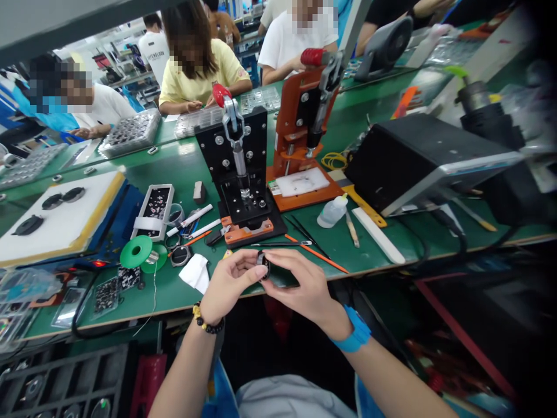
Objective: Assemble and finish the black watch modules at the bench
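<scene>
The bare left hand [232,278] and bare right hand [302,284] are grasping a small, dark, round part [263,260] between their fingers, at the near edge of the green-topped workbench [180,174]; a black metal, red-handled press [239,165] is standing on its far side.

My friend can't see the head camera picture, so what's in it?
A left hand and right hand hold a small dark part by a green table's front edge. Behind are a black machine and orange machine, with people beyond.

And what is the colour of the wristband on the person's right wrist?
The wristband is bright blue; it shows best in the head view.
</scene>
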Available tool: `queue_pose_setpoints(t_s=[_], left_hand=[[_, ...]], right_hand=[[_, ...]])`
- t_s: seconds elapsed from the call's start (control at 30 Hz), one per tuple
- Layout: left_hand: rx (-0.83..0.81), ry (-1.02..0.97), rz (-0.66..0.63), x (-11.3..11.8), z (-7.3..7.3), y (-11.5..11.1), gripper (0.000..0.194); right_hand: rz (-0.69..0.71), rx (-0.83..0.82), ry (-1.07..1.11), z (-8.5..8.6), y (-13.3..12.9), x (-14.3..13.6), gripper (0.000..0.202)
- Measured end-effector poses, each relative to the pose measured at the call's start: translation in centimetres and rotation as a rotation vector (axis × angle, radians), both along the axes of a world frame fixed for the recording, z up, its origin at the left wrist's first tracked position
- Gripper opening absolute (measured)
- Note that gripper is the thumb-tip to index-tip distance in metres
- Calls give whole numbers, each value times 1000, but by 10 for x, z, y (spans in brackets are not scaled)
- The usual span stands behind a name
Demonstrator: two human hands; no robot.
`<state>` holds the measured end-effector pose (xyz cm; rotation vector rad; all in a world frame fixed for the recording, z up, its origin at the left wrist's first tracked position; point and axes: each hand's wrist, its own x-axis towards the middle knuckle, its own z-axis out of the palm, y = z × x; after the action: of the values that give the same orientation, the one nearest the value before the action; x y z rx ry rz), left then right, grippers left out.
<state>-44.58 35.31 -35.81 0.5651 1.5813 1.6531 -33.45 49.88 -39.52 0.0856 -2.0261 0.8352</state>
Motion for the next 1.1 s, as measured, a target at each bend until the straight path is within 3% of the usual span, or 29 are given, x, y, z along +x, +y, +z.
queue_pose_setpoints(t_s=[0.37,0.67,1.1], left_hand=[[-67,34,70,3,3,8,50],[-79,-95,63,-7,4,8,56],[-86,-106,74,-7,-1,6,54]], right_hand=[[-59,-26,-19,-3,-1,-4,41],[-111,-128,-194,20,-10,-10,32],[-155,-98,-177,20,-14,-11,32]])
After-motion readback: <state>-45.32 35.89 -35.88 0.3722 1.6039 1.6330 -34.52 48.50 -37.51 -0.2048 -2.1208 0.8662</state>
